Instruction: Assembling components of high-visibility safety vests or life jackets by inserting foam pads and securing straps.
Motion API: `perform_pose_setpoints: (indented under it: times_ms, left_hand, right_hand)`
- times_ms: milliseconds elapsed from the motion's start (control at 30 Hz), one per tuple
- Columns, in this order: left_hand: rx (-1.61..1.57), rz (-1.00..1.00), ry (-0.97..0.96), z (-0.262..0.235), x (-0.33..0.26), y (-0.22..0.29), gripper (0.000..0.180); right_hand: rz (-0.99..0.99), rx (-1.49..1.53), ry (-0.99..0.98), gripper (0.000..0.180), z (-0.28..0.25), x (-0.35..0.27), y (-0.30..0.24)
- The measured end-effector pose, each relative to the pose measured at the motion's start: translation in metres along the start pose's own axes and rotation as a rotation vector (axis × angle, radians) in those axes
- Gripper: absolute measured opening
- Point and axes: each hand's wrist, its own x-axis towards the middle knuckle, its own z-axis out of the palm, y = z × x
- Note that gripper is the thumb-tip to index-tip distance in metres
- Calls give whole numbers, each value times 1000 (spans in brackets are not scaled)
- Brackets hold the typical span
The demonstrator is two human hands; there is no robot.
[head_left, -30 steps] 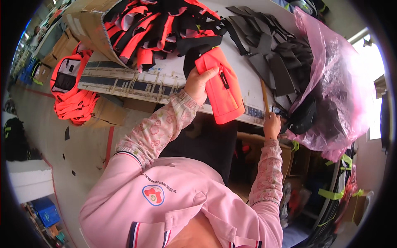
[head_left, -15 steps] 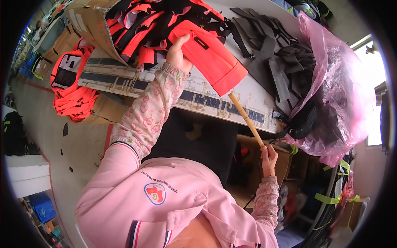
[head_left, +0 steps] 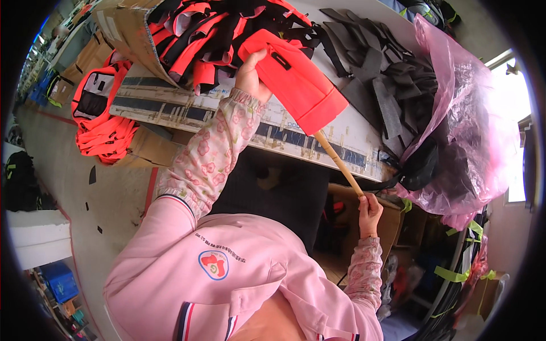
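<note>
My left hand [head_left: 250,77] is closed round the far end of a bright orange fabric piece [head_left: 298,85], with a small black patch [head_left: 281,60] near the thumb. The piece slants down to the right above the table's front edge. My right hand [head_left: 369,215], lower right, pinches the near end of a bamboo stick [head_left: 339,163]. The stick's other end passes into or behind the fabric's lower edge; its tip is hidden. Behind my left hand lie many orange and black fabric pieces [head_left: 199,40], in front of a cardboard box [head_left: 129,40].
Dark grey foam strips [head_left: 387,108] are heaped on the right of the white, taped table [head_left: 187,105]. A pink plastic bag [head_left: 455,102] stands at the right edge. Left of the table is a stack of orange bags [head_left: 102,113]. A cardboard box [head_left: 338,250] sits beneath.
The orange piece and my left hand have shifted slightly right. My right hand has risen a little, and a bit less of the stick shows below the fabric.
</note>
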Motion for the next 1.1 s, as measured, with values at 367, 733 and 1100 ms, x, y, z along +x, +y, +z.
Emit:
perform_pose_setpoints:
  times_ms: [367,733,1100]
  left_hand:
    - [223,-115,11,14,-35,-41,23]
    - [559,131,-160,35,-71,-64,17]
    - [356,-39,-12,31,-70,-50,29]
  right_hand:
    - [33,44,-44,12,25,11,-48]
    - [107,445,-63,21,90,20,-80]
    - [186,230,-133,25,-13,24,2]
